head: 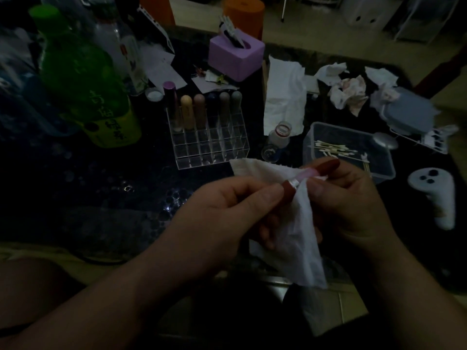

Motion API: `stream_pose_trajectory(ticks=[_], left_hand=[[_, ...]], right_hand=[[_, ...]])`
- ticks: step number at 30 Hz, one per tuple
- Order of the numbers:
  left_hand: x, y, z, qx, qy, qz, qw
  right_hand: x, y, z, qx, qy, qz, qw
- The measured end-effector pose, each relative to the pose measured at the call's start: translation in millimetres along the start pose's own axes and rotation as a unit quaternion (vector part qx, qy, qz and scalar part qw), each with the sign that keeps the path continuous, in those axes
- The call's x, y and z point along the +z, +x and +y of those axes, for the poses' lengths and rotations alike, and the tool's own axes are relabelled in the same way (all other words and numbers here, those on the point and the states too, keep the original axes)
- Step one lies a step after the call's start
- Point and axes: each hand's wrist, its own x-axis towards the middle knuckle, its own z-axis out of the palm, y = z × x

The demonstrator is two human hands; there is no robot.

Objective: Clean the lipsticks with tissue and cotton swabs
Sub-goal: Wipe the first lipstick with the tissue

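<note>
The room is dim. Both hands meet low over the dark surface [101, 173]. The left hand [227, 210] has its fingers curled and pinches the dark red base of a lipstick [290, 189] between thumb and fingertips; a silver band shows just past its fingertips. The right hand [353, 198], touching the lipstick's far end, is curled as well and grips a white tissue [303, 236] against the pale pink upper part. The tissue spreads above both hands and hangs below them. A dark red piece lies along the top of the right hand's fingers; it is too dim to tell what it is.

Beyond the left hand stands a clear organizer [209, 145] with a row of capped lipsticks [199, 109] upright in its back compartments. Farther beyond and to the left of that hand stands a green bottle [83, 77]. Just beyond the right hand sits a clear box [379, 170] holding cotton swabs [331, 147], with a small bottle [279, 137] beside it. A flat sheet of tissue [285, 97] and crumpled tissues [348, 92], some stained pink, lie farther out, near a purple tissue box [235, 59]. To the right of the right hand lies a white controller [437, 195].
</note>
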Motion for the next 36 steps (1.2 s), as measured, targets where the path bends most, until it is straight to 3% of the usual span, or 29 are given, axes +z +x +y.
stream_pose_trajectory(ticks=[4, 9, 13, 21, 27, 31, 36], left_hand=[[-0.4, -1.7, -1.5, 0.078, 0.093, 0.072, 0.99], [5.4, -0.4, -3.5, -0.018, -0.003, 0.009, 1.0], [11.0, -1.9, -2.4, -0.096, -0.117, -0.029, 0.988], [4.3, -3.0, -6.2, 0.042, 0.022, 0.058, 0.997], [13.2, -4.6, -5.9, -0.022, -0.06, -0.001, 0.998], [11.9, -2.6, -1.2, -0.089, -0.139, -0.068, 0.984], [3.5, -0.7, -3.1, -0.035, -0.05, -0.036, 0.997]], right_hand=[[2.5, -0.2, 2.0, -0.005, 0.001, -0.012, 1.0], [0.1, 0.0, 1.5, 0.0, -0.032, 0.01, 0.999], [1.5, -2.4, -1.3, 0.017, 0.027, -0.007, 0.999], [1.9, -2.0, -1.8, -0.012, -0.013, -0.041, 0.999], [-1.6, -2.6, -5.3, -0.012, 0.012, -0.036, 0.999], [-4.9, -1.5, -4.3, -0.005, -0.032, -0.025, 0.999], [-5.5, -0.9, -2.6, -0.02, -0.012, -0.053, 0.998]])
